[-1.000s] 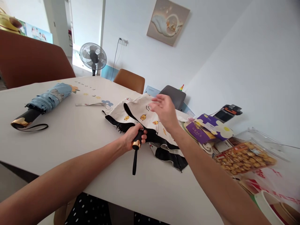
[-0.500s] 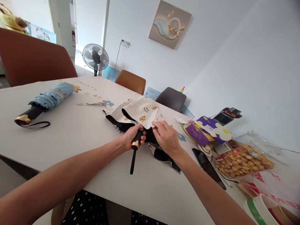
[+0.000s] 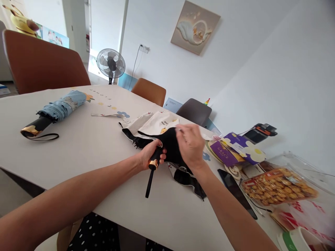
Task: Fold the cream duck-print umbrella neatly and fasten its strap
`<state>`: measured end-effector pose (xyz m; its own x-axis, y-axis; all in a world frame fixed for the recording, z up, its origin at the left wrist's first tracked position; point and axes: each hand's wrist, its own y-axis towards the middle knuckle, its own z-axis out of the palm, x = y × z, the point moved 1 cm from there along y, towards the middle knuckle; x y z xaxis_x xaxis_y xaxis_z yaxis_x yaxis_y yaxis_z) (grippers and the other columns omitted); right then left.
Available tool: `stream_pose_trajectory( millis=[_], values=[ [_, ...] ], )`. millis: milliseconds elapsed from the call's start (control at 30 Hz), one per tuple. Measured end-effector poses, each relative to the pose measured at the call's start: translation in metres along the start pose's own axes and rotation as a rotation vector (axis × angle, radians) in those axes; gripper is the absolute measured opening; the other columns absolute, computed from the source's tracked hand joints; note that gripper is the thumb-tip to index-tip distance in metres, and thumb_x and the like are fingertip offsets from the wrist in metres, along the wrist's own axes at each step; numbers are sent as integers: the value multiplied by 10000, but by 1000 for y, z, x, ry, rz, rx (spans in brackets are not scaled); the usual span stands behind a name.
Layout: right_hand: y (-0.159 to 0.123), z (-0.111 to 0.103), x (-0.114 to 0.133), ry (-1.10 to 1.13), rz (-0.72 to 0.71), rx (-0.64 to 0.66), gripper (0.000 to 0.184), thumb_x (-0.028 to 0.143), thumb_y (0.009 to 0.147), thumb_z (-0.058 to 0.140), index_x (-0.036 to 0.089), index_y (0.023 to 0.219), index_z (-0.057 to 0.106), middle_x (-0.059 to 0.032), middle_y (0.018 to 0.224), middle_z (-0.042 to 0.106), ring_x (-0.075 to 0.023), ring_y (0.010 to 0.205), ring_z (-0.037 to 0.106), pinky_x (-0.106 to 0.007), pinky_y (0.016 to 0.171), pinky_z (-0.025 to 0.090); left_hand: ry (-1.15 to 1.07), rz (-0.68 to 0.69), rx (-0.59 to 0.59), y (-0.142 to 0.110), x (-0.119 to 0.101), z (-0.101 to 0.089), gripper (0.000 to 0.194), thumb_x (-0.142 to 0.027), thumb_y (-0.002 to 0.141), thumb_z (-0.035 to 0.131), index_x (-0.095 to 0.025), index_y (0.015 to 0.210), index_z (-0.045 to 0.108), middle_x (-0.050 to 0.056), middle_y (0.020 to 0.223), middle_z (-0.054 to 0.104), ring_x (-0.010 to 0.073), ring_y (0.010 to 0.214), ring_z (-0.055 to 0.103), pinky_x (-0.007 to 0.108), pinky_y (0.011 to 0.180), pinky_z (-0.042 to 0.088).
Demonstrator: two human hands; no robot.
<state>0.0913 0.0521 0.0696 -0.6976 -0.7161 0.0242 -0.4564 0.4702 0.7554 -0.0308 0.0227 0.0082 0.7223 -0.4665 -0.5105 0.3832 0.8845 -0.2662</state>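
Observation:
A white umbrella (image 3: 154,124) with a yellow cartoon print and black lining lies loosely folded on the table, its panels spread to both sides. My left hand (image 3: 152,153) is wrapped round its black handle, which has a gold band; a black wrist strap hangs from the end toward me. Pinched between the fingers of my right hand (image 3: 190,144) is the edge of one umbrella panel, pulled up so its black inside faces me. That hand is slightly blurred, and its fingertips partly hide the cloth edge.
A folded light-blue umbrella (image 3: 64,106) lies at the left on the white table (image 3: 86,157). Along the right stand a purple box (image 3: 230,150), a phone (image 3: 237,193), a clear tub of cookies (image 3: 280,186) and a white-green cup (image 3: 293,240). Chairs and a fan (image 3: 111,63) are beyond.
My right hand has lifted the panel edge up and to the right, turning its black lining into view. My left hand keeps its hold on the handle. The view has shifted slightly.

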Motion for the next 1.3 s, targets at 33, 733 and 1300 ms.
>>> stream_pose_trajectory(
  millis=[33, 733, 1300],
  values=[
    [1, 1, 1, 7, -85, 109, 266, 269, 879, 413, 227, 1013, 639, -86, 942, 607, -207, 856, 592, -326, 734, 480, -2, 11, 1, 0, 0, 0, 91, -235, 718, 448, -164, 675, 412, -22, 586, 415, 56, 397, 382, 163, 312, 331],
    [-36, 18, 3, 222, -87, 341, 290, 204, 842, 424, 205, 1096, 564, -98, 1113, 557, -236, 1057, 513, -414, 928, 418, 150, 81, -8, 1, 0, -4, 260, -379, 700, 613, -136, 735, 527, -26, 527, 459, 66, 398, 435, 172, 337, 394],
    [-45, -20, 0, 1010, 906, 426, 241, 365, 769, 569, 151, 877, 584, -60, 757, 662, -187, 669, 650, -346, 673, 527, 251, 61, -39, -1, 0, -3, 241, -328, 814, 533, -134, 679, 487, -18, 534, 463, 67, 424, 452, 189, 397, 410]
  ],
)
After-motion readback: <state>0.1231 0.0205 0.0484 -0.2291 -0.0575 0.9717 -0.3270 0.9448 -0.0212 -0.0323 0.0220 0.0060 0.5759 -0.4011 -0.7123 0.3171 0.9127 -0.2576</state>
